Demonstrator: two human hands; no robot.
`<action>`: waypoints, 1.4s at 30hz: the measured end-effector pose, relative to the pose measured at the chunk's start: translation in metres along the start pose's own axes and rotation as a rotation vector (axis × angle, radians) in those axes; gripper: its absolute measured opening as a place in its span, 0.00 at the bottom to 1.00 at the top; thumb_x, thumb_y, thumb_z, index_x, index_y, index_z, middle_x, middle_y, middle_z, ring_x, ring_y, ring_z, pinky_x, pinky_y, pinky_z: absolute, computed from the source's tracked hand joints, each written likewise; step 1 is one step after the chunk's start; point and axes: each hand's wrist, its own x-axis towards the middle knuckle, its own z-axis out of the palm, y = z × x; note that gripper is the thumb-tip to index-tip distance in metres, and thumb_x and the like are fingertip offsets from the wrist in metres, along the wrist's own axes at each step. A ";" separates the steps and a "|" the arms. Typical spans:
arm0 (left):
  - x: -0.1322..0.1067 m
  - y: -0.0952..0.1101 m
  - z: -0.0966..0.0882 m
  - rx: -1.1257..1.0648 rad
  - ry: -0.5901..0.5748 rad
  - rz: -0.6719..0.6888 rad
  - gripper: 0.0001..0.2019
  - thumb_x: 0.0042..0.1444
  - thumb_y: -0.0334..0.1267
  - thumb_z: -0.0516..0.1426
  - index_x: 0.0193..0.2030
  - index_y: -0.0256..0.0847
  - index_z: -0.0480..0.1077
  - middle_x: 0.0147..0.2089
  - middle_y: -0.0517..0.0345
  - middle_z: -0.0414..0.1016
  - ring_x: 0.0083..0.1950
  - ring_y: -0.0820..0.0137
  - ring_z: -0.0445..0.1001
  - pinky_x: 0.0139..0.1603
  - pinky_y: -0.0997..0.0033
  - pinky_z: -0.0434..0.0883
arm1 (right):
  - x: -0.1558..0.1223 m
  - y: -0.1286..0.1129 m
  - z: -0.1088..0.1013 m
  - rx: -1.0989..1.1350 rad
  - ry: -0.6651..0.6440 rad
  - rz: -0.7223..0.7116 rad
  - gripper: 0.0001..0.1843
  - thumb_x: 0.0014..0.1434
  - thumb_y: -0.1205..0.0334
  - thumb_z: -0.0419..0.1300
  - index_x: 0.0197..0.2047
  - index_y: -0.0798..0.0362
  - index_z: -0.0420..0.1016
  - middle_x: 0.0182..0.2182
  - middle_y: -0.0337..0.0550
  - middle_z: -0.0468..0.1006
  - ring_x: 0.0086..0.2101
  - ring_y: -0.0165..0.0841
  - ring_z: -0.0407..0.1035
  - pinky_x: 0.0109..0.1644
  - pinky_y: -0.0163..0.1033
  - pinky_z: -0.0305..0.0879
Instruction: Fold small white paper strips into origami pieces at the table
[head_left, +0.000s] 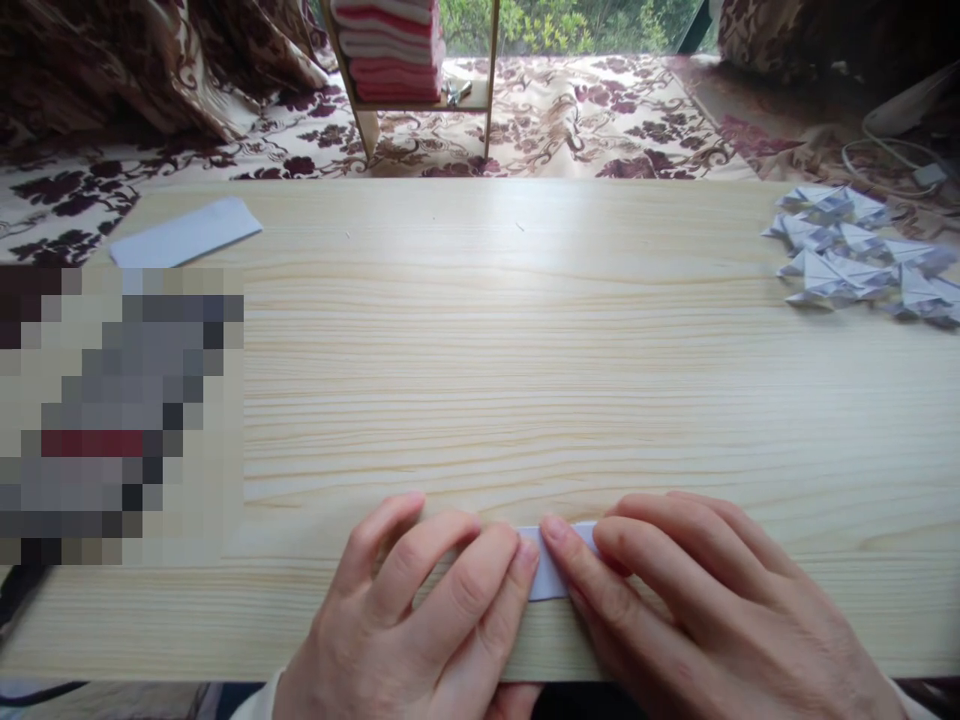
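A small folded piece of white paper lies near the front edge of the pale wooden table. My left hand has its fingers curled down, with the fingertips pressing on the paper's left side. From the right, my right hand lies over the paper's other part, fingers together and pressed flat on it. Most of the paper is hidden under both hands.
A pile of several folded white paper pieces lies at the table's right back. A flat white paper strip rests at the back left. A pixelated blurred patch covers the left. Beyond the table are patterned fabric and a wooden rack with folded cloths.
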 end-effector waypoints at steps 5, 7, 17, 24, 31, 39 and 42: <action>0.001 0.001 0.002 -0.017 0.047 -0.022 0.15 0.57 0.42 0.56 0.48 0.38 0.73 0.46 0.58 0.78 0.49 0.64 0.68 0.58 0.58 0.58 | -0.005 0.007 -0.011 0.060 -0.053 -0.009 0.14 0.65 0.66 0.49 0.48 0.57 0.73 0.30 0.42 0.79 0.37 0.38 0.69 0.40 0.44 0.62; 0.001 0.003 0.004 -0.027 0.073 -0.030 0.15 0.57 0.42 0.56 0.48 0.38 0.73 0.46 0.58 0.78 0.48 0.64 0.68 0.58 0.59 0.58 | -0.008 0.010 -0.013 0.064 -0.032 0.011 0.14 0.65 0.65 0.49 0.47 0.57 0.73 0.30 0.43 0.78 0.36 0.39 0.68 0.40 0.45 0.62; 0.003 0.007 0.000 -0.041 0.057 -0.050 0.16 0.58 0.43 0.55 0.48 0.35 0.72 0.48 0.55 0.77 0.50 0.63 0.67 0.58 0.58 0.57 | -0.009 0.005 -0.009 0.066 -0.050 -0.001 0.17 0.66 0.66 0.45 0.50 0.55 0.72 0.28 0.44 0.75 0.34 0.37 0.66 0.40 0.43 0.61; 0.010 0.012 0.000 0.023 -0.031 -0.054 0.21 0.56 0.41 0.54 0.54 0.33 0.68 0.46 0.53 0.76 0.48 0.61 0.67 0.59 0.55 0.53 | -0.010 0.000 -0.006 0.057 -0.010 0.015 0.18 0.67 0.66 0.43 0.49 0.57 0.72 0.29 0.45 0.74 0.34 0.37 0.65 0.39 0.44 0.60; 0.007 0.006 -0.011 0.055 -0.020 -0.016 0.20 0.55 0.39 0.55 0.53 0.33 0.69 0.47 0.51 0.74 0.49 0.60 0.66 0.58 0.54 0.56 | -0.007 -0.003 -0.009 0.089 0.044 0.025 0.13 0.64 0.67 0.49 0.46 0.60 0.73 0.27 0.44 0.73 0.32 0.36 0.63 0.37 0.43 0.61; -0.004 0.020 -0.003 0.077 0.095 -0.055 0.17 0.59 0.35 0.52 0.54 0.34 0.68 0.53 0.51 0.73 0.56 0.62 0.65 0.63 0.56 0.52 | -0.003 -0.009 -0.006 0.026 0.099 -0.021 0.13 0.63 0.70 0.50 0.43 0.62 0.74 0.26 0.45 0.72 0.31 0.36 0.63 0.36 0.42 0.61; -0.005 0.023 -0.001 0.070 0.098 -0.041 0.16 0.60 0.32 0.51 0.53 0.35 0.69 0.51 0.52 0.75 0.55 0.63 0.67 0.62 0.56 0.54 | -0.005 -0.009 -0.006 0.040 0.101 -0.006 0.13 0.63 0.70 0.50 0.44 0.61 0.74 0.26 0.44 0.72 0.32 0.35 0.64 0.36 0.42 0.60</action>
